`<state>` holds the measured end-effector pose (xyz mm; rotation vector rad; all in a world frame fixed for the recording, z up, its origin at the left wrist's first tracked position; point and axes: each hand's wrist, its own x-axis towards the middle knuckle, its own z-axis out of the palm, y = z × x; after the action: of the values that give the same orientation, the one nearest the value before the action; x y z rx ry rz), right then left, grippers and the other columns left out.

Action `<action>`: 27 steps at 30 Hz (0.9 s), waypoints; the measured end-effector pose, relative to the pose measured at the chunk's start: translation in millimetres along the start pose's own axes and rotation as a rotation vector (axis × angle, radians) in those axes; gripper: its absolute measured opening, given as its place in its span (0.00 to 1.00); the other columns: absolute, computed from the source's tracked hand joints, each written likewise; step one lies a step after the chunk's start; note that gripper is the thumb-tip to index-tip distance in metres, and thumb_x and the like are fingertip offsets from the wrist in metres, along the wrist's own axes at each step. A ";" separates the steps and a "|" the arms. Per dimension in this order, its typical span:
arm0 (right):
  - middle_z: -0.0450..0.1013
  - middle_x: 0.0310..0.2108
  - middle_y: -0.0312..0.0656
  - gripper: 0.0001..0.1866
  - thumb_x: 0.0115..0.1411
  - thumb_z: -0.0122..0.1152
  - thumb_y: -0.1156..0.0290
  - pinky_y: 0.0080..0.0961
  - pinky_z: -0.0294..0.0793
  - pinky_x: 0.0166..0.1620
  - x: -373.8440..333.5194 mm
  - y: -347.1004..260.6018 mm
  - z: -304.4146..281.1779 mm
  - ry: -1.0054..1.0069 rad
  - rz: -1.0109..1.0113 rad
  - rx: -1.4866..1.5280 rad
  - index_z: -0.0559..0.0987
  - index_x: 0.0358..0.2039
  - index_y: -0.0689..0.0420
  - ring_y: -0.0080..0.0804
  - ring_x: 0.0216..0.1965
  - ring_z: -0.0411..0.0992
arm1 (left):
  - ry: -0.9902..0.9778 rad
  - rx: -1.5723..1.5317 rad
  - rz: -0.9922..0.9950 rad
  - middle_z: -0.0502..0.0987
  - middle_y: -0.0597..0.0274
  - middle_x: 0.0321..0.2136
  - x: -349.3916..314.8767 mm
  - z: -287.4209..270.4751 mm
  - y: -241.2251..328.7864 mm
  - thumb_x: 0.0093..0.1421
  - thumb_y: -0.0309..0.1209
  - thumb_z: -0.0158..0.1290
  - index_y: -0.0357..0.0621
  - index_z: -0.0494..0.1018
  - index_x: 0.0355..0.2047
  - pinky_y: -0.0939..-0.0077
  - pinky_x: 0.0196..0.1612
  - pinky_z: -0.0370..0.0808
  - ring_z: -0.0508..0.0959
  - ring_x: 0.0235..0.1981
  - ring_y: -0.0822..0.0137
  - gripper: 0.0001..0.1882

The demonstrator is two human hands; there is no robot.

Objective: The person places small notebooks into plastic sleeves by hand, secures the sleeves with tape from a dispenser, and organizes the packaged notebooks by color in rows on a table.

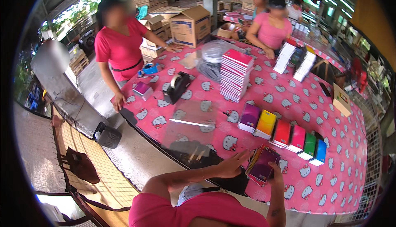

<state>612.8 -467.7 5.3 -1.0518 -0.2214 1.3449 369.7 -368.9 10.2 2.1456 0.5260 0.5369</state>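
- Notebook bundle [264, 166], purple cover on top, spiral on its left side: held over worktop [342, 169] near edge, just in front of the row of stacks.
- Right hand [277, 172]: clamped on the bundle's right side.
- Left hand [231, 166]: fingers apart, extended toward the bundle's spiral side; can't tell if fingertips touch it.
- Row of notebook stacks just beyond the bundle, slanting toward the right edge: purple stack [249, 116], yellow stack [266, 123], red stack [281, 132], pink stack [296, 137], green stack [309, 144], blue stack [319, 150]. Narrow gaps.
- Room: patterned cloth shows wide between blue stack and right edge, also from the row back toward the far edge.
- Clear plastic sheets [189, 132] left of the row, reaching the near edge; less room on that side.
- Tall notebook stack [236, 76] beyond the sheets, well in from the edges.
- Black tape dispenser [176, 88] and small notebook stack [142, 90] toward the left corner.
- Cardboard box [190, 27] at the far left edge.
- Wooden box [341, 100] at the far right corner.
- Person in pink [123, 41] at the left edge, one hand at the left corner.
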 end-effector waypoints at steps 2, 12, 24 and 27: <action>0.76 0.41 0.42 0.22 0.56 0.62 0.72 0.36 0.82 0.42 -0.7 9.3 45.3 -0.082 0.204 -0.052 0.70 0.52 0.55 0.38 0.41 0.77 | 0.044 0.395 0.334 0.51 0.43 0.68 -32.3 -37.3 -6.3 0.49 0.31 0.62 0.51 0.54 0.68 0.48 0.68 0.54 0.56 0.68 0.43 0.46; 0.56 0.66 0.46 0.52 0.53 0.73 0.55 0.34 0.63 0.63 66.2 125.1 227.2 -0.457 -0.450 -0.566 0.52 0.69 0.59 0.37 0.64 0.60 | 0.382 -0.284 0.067 0.71 0.53 0.55 -112.5 -213.4 -44.2 0.49 0.24 0.66 0.44 0.62 0.59 0.63 0.61 0.67 0.71 0.58 0.61 0.37; 0.62 0.59 0.46 0.60 0.40 0.83 0.66 0.40 0.65 0.63 83.6 239.2 302.6 -0.499 -0.591 -0.501 0.52 0.68 0.58 0.40 0.60 0.64 | 0.421 -0.562 -0.030 0.61 0.55 0.62 -162.1 -202.2 -180.9 0.46 0.25 0.69 0.48 0.43 0.69 0.65 0.64 0.63 0.62 0.64 0.60 0.56; 0.63 0.58 0.46 0.59 0.40 0.83 0.66 0.39 0.65 0.62 83.7 233.8 313.5 -0.434 -0.566 -0.544 0.53 0.67 0.56 0.39 0.60 0.64 | 0.455 -0.416 -0.052 0.62 0.51 0.60 -160.5 -199.1 -183.1 0.45 0.28 0.71 0.45 0.41 0.68 0.64 0.63 0.64 0.64 0.63 0.58 0.59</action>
<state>264.8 -273.1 -25.3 -1.0127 -1.1724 0.9871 97.1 -227.8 -58.3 1.6108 0.6483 1.0203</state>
